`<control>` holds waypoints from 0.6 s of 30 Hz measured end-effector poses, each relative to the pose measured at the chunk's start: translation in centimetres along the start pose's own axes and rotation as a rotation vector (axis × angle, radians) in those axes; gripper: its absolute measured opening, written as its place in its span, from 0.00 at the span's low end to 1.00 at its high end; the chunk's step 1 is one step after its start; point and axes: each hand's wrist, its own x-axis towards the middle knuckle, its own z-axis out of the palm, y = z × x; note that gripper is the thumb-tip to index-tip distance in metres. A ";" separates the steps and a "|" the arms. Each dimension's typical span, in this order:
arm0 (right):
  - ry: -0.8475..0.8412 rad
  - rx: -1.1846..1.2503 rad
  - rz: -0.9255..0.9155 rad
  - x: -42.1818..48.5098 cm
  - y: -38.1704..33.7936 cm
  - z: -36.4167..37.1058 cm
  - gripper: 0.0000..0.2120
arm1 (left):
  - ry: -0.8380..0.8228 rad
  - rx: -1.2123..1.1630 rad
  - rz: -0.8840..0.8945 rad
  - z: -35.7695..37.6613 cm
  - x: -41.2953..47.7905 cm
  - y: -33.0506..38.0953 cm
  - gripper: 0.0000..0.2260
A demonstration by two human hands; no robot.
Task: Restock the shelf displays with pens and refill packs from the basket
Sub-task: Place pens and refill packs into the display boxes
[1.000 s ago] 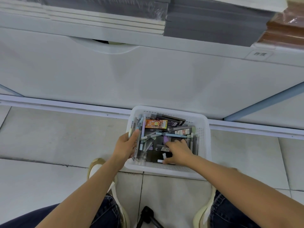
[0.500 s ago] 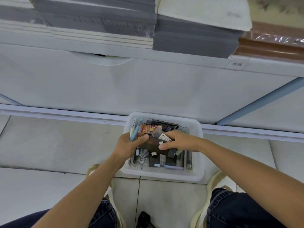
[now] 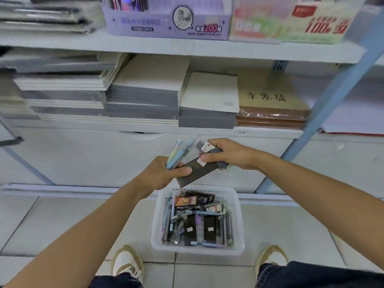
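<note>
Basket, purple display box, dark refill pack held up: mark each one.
basket [image 3: 197, 250], head view, front rim of the white plastic.
purple display box [image 3: 145, 26], head view, its printed front panel.
dark refill pack [image 3: 197, 171], head view, middle of its dark face.

Basket [image 3: 239, 223]: white translucent plastic, perforated walls, smooth rim.
Refill packs [image 3: 208, 229] inside basket: glossy clear film over dark card.
Pens [image 3: 176, 154] above basket: smooth pastel plastic.
Flat pack [image 3: 197, 170] above basket: dark, matt.
Floor tiles [image 3: 62, 221] around basket: smooth, faint sheen.
Notebook stacks [image 3: 141, 96] behind basket: matt paper.
Brown stack [image 3: 270, 118]: shiny wrap.
</note>
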 end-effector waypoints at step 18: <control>0.432 -0.104 -0.360 -14.1 -16.0 -7.2 0.14 | 0.155 -0.223 0.505 4.4 -5.1 18.6 0.11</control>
